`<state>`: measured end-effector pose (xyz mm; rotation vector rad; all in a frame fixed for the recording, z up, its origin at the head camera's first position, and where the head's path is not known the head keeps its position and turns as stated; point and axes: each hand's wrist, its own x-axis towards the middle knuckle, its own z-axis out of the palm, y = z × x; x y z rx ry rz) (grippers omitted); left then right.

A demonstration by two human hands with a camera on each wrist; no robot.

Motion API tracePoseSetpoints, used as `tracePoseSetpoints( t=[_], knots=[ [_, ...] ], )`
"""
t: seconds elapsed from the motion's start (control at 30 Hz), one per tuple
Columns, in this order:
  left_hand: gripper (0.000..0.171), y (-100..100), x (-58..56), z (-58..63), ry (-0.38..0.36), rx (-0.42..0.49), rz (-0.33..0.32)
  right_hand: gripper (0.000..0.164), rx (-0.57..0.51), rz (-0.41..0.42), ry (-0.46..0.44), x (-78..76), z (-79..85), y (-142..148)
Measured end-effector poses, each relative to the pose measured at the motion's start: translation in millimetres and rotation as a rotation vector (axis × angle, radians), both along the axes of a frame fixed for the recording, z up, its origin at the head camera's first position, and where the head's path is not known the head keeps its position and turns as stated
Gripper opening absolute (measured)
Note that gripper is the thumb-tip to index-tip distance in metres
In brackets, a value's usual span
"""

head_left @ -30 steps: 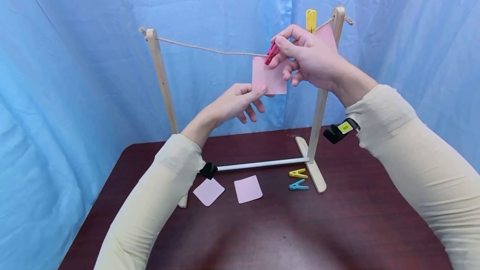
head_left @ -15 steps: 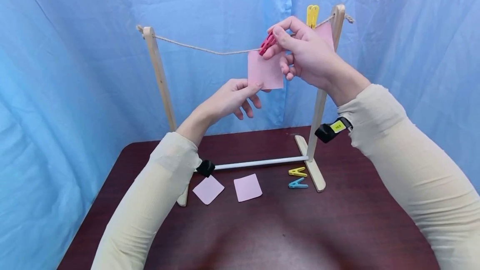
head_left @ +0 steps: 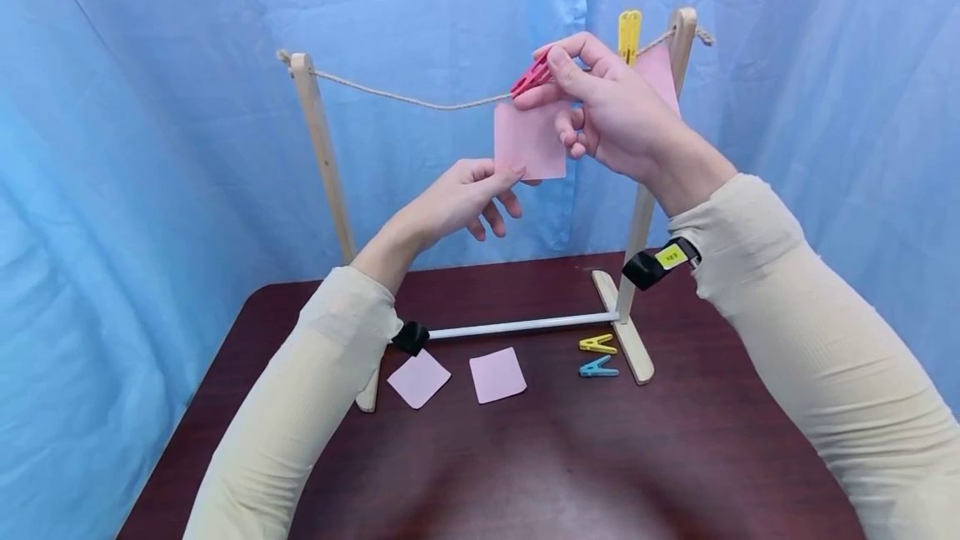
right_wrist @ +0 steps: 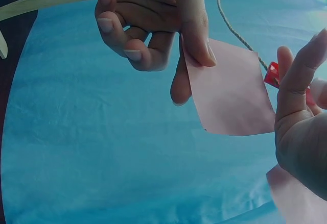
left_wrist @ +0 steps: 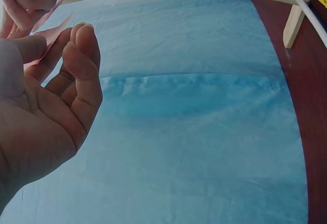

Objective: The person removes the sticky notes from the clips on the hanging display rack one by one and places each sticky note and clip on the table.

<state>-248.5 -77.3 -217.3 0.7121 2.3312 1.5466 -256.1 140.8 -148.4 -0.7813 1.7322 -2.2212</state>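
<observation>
A square of pink paper (head_left: pixel 531 138) is held up just below the rope (head_left: pixel 420 101). My left hand (head_left: pixel 467 197) pinches its lower edge between thumb and forefinger, the other fingers loose. My right hand (head_left: pixel 611 107) grips a red clothespin (head_left: pixel 531 76) whose tip lies at the rope, by the paper's top edge. In the right wrist view, part of the red clothespin (right_wrist: pixel 273 74) shows behind the right fingers, close beside the paper (right_wrist: pixel 230 89). Behind the right hand, a second pink square (head_left: pixel 658 77) hangs near the right post under a yellow clothespin (head_left: pixel 629 36).
Two pink paper squares, one left (head_left: pixel 419 379) and one right (head_left: pixel 498 375), lie on the dark table (head_left: pixel 480 457). A yellow clothespin (head_left: pixel 597 344) and a blue clothespin (head_left: pixel 598 367) lie by the right wooden foot (head_left: pixel 633 350). A white bar (head_left: pixel 525 326) joins the frame's posts.
Both hands have shifted slightly up and left with the paper. The red clothespin has tilted flatter, and its tip has moved left along the rope.
</observation>
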Motion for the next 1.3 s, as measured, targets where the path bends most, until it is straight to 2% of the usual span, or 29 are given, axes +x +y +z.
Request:
tracePoseSetpoints(
  t=[0.47,0.8,1.03,1.3],
  knots=[
    [0.04,-4.5,-0.2,-1.7,0.007,-0.006,0.003,0.033,-0.002,0.007,-0.012,0.5,-3.4,-1.2],
    [0.041,-5.7,2.7,3.1,0.022,-0.003,-0.012,0.037,-0.003,0.039,-0.026,1.4,-3.2,1.0],
    [0.04,-7.5,6.8,4.2,0.021,-0.017,-0.011,0.034,0.034,0.05,-0.018,4.4,-3.0,4.8],
    [0.04,-16.4,16.5,-1.8,0.022,-0.025,-0.019,0.044,0.114,0.073,-0.001,14.0,-10.1,10.9]
  ],
)
